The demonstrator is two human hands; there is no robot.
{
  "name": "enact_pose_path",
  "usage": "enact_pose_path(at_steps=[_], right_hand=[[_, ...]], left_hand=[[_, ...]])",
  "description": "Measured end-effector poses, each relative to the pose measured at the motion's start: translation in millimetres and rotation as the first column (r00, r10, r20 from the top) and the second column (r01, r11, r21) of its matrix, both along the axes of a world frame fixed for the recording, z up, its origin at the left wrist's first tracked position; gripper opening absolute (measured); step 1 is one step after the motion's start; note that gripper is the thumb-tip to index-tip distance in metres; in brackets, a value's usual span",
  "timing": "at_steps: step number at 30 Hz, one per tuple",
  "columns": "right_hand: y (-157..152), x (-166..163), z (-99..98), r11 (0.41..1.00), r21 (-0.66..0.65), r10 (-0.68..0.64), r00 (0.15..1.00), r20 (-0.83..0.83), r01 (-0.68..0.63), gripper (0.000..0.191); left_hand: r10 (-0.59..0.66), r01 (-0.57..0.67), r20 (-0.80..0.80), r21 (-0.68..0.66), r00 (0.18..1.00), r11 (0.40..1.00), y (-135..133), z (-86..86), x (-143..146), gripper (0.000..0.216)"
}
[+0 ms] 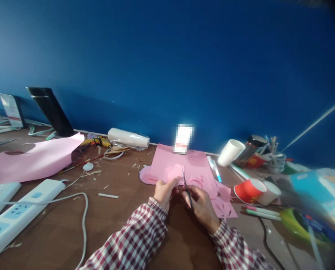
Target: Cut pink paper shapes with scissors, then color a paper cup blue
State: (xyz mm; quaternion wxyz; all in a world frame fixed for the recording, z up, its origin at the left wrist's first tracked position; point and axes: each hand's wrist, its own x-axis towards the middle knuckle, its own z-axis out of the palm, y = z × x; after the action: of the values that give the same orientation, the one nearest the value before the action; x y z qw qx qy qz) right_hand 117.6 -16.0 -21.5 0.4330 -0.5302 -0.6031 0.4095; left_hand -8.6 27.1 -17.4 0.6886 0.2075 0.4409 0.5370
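Note:
My left hand [165, 191] pinches a piece of pink paper [171, 172] between thumb and fingers. Close beside it, my right hand [199, 202] is closed round the dark handles of a pair of scissors [187, 189], whose blades point away from me at the paper's right edge. Beneath both lies a larger pink sheet [164, 155] on the brown table. Pink offcuts [225, 204] are scattered to the right of my right hand. A rounded pink cut-out [146, 175] rests left of the paper that I hold.
A pixelated upright object [183, 138] stands against the blue wall. On the right are a white cup [231, 153], a red cup [247, 190] and markers [214, 169]. Leftward lie stacked cups [128, 138], a curled pink sheet [41, 157] and a power strip [24, 210] with its cord.

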Motion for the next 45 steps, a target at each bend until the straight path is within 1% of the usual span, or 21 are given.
enact_pose_path(at_steps=[5, 12, 17, 21, 27, 30, 35, 40, 45], right_hand=[[0.7, 0.3, -2.6, 1.000, -0.009, -0.013, 1.000, 0.001, 0.013, 0.032], [2.6, 1.4, -5.6, 1.000, -0.004, -0.007, 0.999, -0.035, 0.007, 0.027], [2.0, 1.1, -3.4, 1.000, -0.006, 0.008, 0.999, -0.045, -0.008, 0.025], [1.7, 1.7, -2.1, 1.000, -0.002, 0.010, 1.000, -0.020, -0.010, 0.025], [1.6, 3.1, -3.1, 1.000, 0.003, 0.007, 1.000, 0.009, -0.007, 0.027], [1.3, 3.4, -2.5, 1.000, 0.004, 0.007, 1.000, 0.030, -0.007, 0.027], [1.2, 3.1, -0.9, 1.000, 0.005, 0.015, 1.000, 0.024, -0.015, 0.026], [1.8, 3.1, -3.4, 1.000, -0.005, 0.013, 1.000, 0.016, -0.013, 0.026], [1.8, 2.4, -6.2, 1.000, -0.012, 0.004, 1.000, 0.005, -0.004, 0.026]], left_hand=[[-0.017, 0.017, -0.009, 0.030, 1.000, 0.999, -0.3, -2.1, 0.2, 0.027], [-0.034, 0.033, 0.005, 0.028, 0.999, 0.999, -1.1, -3.6, 1.0, 0.030], [-0.018, 0.018, -0.009, 0.009, 1.000, 1.000, 0.2, -5.0, 1.4, 0.033], [-0.017, 0.017, -0.007, 0.008, 1.000, 1.000, 0.3, -5.8, 1.2, 0.033], [-0.003, 0.003, -0.008, -0.006, 1.000, 1.000, -0.5, -2.4, 0.5, 0.031], [-0.009, 0.009, 0.003, 0.008, 1.000, 1.000, -0.3, -1.3, 0.2, 0.031], [0.001, -0.001, -0.004, -0.005, 1.000, 1.000, -0.1, -2.7, -0.1, 0.029], [0.006, -0.006, 0.023, 0.023, 1.000, 1.000, -0.1, -3.0, -0.2, 0.026], [0.020, -0.021, 0.019, 0.013, 1.000, 1.000, 0.7, -1.8, 0.3, 0.032]])
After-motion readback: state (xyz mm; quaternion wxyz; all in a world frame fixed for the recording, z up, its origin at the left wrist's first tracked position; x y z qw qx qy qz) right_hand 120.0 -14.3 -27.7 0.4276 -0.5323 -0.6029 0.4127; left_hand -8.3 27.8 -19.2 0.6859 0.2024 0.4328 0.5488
